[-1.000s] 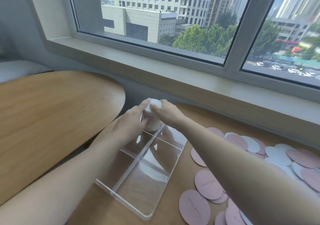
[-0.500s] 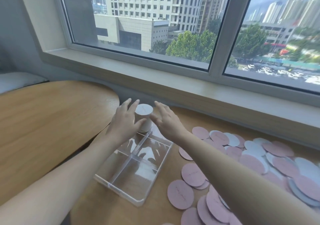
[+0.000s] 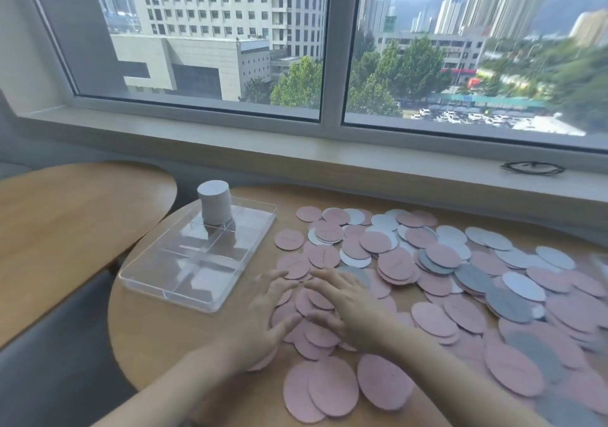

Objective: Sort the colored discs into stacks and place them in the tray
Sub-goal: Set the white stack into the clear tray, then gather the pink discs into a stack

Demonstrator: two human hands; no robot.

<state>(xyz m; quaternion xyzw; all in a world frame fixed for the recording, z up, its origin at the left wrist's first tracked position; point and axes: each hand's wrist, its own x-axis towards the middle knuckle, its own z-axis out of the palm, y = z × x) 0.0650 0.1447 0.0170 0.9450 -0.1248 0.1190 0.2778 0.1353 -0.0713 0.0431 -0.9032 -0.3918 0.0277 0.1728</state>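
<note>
A round light-wood table fills the lower view, its near edge cut off by the frame. A second rounded wooden tabletop sits at 9 o'clock, beside it. A wide spread of flat round pink, white and grey discs covers the table from centre out to 3 o'clock, overlapping so that many are partly hidden; those at the far right are blurred and run off the frame. A clear plastic tray with divided compartments lies at 10 o'clock from the hands. In its far-left compartment stands an upright stack of white discs. Both hands rest at 6 o'clock on pink discs at the pile's near-left edge. The left hand is motion-blurred, fingers spread straight, gripping nothing. The right hand lies flat with fingers extended over the discs; whether a disc is caught beneath cannot be seen.
</note>
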